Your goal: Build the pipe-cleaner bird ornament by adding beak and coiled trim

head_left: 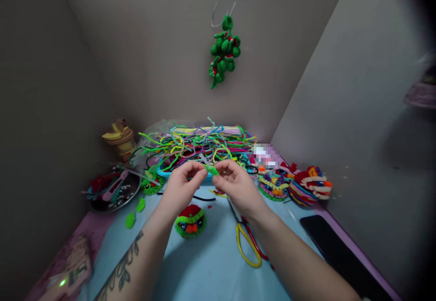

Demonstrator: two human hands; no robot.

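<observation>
A small bright green twisted pipe cleaner piece (pixel 212 170) is pinched between my two hands above the table. My left hand (pixel 186 180) grips its left end with thumb and forefinger. On its other end are the closed fingertips of my right hand (pixel 236 185). A pale strip (pixel 205 159) sticks up behind the piece. Below my hands sits a round red and green pipe cleaner figure (pixel 190 221) with dark eyes and an orange beak. Scissors (pixel 248 244) with one yellow and one red handle lie beneath my right wrist, their blades partly hidden.
Behind my hands, a blue tray (pixel 165 172) overflows with colourful pipe cleaners (pixel 204 142). A metal bowl (pixel 127 196) of tools stands left, near green ovals (pixel 130 220). Finished figures (pixel 308 186) and a black slab (pixel 335 246) lie right. A green ornament (pixel 225 49) hangs ahead.
</observation>
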